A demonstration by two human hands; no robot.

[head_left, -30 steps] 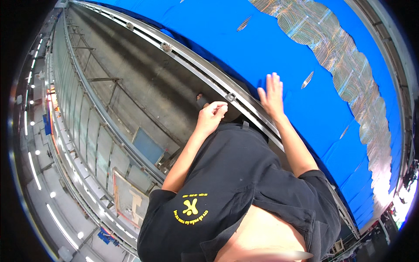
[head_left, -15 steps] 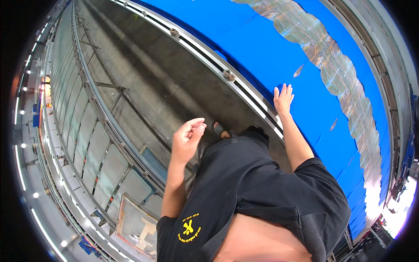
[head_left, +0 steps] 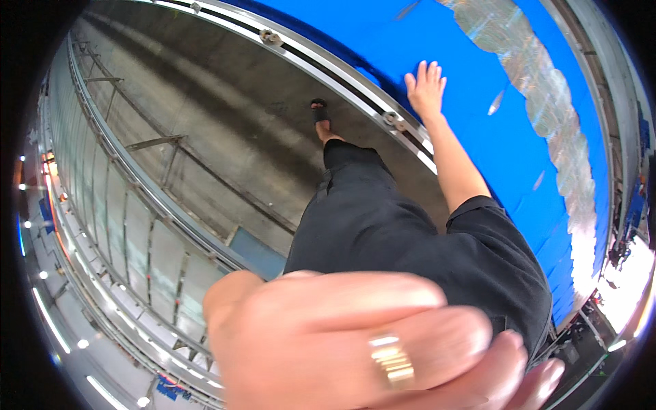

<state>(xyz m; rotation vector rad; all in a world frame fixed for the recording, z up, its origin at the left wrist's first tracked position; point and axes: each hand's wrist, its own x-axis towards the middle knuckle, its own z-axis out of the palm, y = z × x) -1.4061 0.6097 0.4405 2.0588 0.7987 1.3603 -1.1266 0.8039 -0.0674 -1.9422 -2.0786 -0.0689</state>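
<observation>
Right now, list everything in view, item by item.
Blue cloth: one, blue, right side
Scalloped strip: one, mottled grey, along the blue cloth
Metal rail: one, whitish, left of the blue cloth
Floor: one, grey, upper left
Panels: several, pale grey-green, left
Lights: several, white, mostly lower left
Ring: one, gold, lower centre
Sandal: one, dark, on the floor
Trousers: one pair, black, centre
Left hand: one, blurred, close to the camera
Right hand: one, bare, over the blue cloth
</observation>
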